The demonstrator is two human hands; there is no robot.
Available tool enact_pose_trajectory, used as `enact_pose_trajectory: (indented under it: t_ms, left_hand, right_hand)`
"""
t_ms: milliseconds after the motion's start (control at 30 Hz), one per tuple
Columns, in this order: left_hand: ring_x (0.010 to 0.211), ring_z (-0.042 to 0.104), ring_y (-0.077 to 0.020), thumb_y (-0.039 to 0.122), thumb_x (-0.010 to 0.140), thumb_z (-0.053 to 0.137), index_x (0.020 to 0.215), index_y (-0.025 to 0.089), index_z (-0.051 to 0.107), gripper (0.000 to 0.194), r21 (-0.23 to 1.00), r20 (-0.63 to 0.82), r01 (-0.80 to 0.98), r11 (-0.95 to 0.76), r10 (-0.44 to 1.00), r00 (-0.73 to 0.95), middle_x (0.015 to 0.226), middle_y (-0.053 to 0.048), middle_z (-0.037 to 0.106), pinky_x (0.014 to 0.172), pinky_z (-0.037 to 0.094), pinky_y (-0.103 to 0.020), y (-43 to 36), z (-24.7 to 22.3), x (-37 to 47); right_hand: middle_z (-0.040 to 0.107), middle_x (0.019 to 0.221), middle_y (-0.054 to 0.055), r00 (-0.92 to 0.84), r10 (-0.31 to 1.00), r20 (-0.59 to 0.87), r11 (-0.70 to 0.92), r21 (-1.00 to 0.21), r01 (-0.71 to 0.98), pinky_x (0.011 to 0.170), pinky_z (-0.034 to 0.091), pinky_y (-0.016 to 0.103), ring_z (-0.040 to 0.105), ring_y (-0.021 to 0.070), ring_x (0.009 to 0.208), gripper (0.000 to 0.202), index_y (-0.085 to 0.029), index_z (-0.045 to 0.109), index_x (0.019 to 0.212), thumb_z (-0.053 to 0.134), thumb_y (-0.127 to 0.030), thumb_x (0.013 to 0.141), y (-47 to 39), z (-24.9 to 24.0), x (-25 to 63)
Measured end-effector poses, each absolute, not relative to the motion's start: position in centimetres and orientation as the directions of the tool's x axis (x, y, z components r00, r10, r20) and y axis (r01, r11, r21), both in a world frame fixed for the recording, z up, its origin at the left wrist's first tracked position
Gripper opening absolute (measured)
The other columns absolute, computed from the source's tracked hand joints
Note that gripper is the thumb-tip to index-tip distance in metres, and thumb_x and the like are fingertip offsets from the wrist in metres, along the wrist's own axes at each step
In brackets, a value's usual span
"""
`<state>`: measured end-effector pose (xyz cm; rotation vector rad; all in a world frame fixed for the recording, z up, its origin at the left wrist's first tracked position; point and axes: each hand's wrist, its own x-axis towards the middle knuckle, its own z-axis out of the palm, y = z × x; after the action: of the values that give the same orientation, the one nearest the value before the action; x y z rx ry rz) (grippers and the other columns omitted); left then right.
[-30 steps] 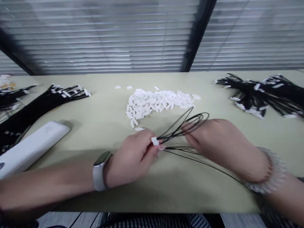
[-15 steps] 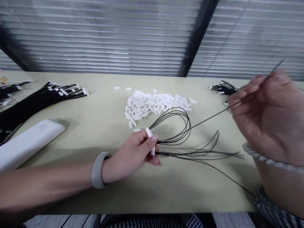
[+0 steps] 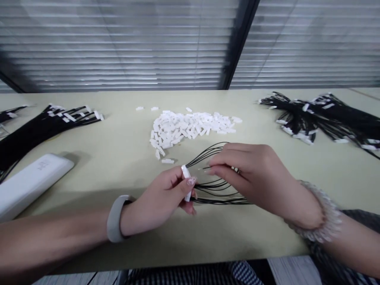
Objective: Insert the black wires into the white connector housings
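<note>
The left hand [image 3: 162, 196] has its grip closed on a white connector [image 3: 186, 174], pinned between thumb and fingers just above the tabletop [image 3: 118, 162], near the middle of the view. The connector stands tilted, its upper end leaning left. Several thin black wires [image 3: 204, 154] leave its upper end, and more spread from its middle and lower end. All run right, toward the right hand [image 3: 249, 170], which hides part of them.

The right hand's grip is pinched on a single wire tip [image 3: 205, 168], which pokes out past the fingertips and points left at the connector. The tip is near the connector but apart from it. Whether other wires also lie within this grip cannot be told.

Beyond the hands lies a loose pile [image 3: 190, 128] of small white pieces. One stray piece [image 3: 168, 161] sits just in front of it, near the left hand, and three more lie along its far side.

On the left, a thick black bundle [image 3: 44, 124] with white ends lies behind a long white case [image 3: 37, 180]. On the right, more black bundles [image 3: 329, 113] with white ends overlap one another. A gray band [image 3: 115, 219] circles the left wrist, a clear beaded bracelet [image 3: 323, 215] the right. Blinds [image 3: 127, 47] fill the background.
</note>
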<state>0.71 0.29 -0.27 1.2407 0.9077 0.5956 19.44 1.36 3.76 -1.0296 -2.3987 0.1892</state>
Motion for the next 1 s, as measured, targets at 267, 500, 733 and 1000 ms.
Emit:
enact_pose_trajectory:
  t_ms: [267, 500, 733, 1000]
  left_hand:
    - [0.055, 0.054, -0.0072, 0.035, 0.083, 0.042, 0.072, 0.015, 0.045, 0.024, 0.973, -0.226, 0.163, 0.161, 0.79, 0.57, 0.065, 0.002, 0.048, 0.055, 0.049, -0.021, 0.2, -0.1, 0.7]
    - [0.054, 0.052, -0.0072, 0.035, 0.084, 0.04, 0.074, 0.015, 0.045, 0.023, 0.97, -0.225, 0.207, 0.126, 0.782, 0.581, 0.065, 0.002, 0.047, 0.054, 0.048, -0.019, 0.0, 0.1, 0.8]
    - [0.052, 0.052, -0.0084, 0.035, 0.083, 0.038, 0.069, 0.016, 0.042, 0.024, 0.957, -0.245, 0.272, 0.101, 0.782, 0.573, 0.062, 0.002, 0.047, 0.052, 0.046, -0.021, 0.1, 0.3, 1.0]
    - [0.052, 0.053, -0.0093, 0.035, 0.083, 0.038, 0.07, 0.016, 0.044, 0.023, 0.946, -0.269, 0.301, 0.115, 0.798, 0.54, 0.063, 0.003, 0.046, 0.052, 0.048, -0.022, 0.0, 0.2, 0.9]
  right_hand:
    - [0.052, 0.067, 0.001, -0.595, 0.709, 0.378, 0.698, -0.253, 0.67, 0.058, 0.033, 0.019, 0.044, 0.0065, 0.063, 0.024, -0.015, 0.059, 0.075, 0.039, -0.024, 0.084, 1.6, 3.1, 18.9]
    - [0.052, 0.066, 0.0, -0.627, 0.686, 0.369, 0.72, -0.219, 0.658, 0.06, 0.034, 0.019, 0.045, 0.0066, 0.065, 0.023, -0.015, 0.059, 0.073, 0.039, -0.022, 0.083, 1.8, 2.6, 18.5]
    - [0.054, 0.066, 0.0, -0.615, 0.676, 0.406, 0.725, -0.213, 0.655, 0.061, 0.035, 0.019, 0.047, 0.007, 0.065, 0.02, -0.016, 0.059, 0.071, 0.042, -0.02, 0.081, 1.8, 2.4, 18.3]
    - [0.053, 0.065, 0.0, -0.603, 0.687, 0.406, 0.714, -0.219, 0.665, 0.06, 0.035, 0.019, 0.046, 0.0066, 0.064, 0.023, -0.015, 0.059, 0.071, 0.04, -0.021, 0.083, 1.6, 2.4, 18.2]
